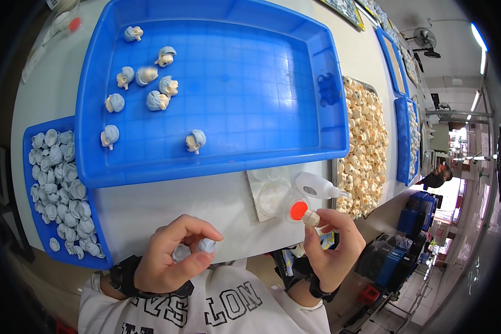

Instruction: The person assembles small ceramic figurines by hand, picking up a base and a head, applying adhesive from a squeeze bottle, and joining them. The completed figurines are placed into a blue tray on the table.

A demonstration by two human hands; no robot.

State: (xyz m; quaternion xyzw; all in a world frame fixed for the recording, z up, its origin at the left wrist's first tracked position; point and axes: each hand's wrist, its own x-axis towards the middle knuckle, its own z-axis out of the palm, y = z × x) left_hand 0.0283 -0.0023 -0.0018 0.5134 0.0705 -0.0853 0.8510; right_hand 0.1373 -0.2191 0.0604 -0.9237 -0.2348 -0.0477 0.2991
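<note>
My left hand (175, 256) pinches a small pale-blue hair-shaped piece (207, 245), with another one (181, 252) tucked in the palm. My right hand (331, 247) holds a small cream doll head (312, 218) at its fingertips, right beside a clear bottle with a red-orange cap (298, 210). The large blue tray (317, 119) above holds several finished little heads with blue hair (195, 140). On the left, a smaller blue tray (30, 192) is full of loose pale-blue hair pieces (61, 183).
A white squeeze bottle (317, 188) lies on a clear dish (268, 192) by the big tray. A tray of cream heads (364, 145) stands at the right, with more blue trays (402, 139) beyond. Another person (435, 177) is far right.
</note>
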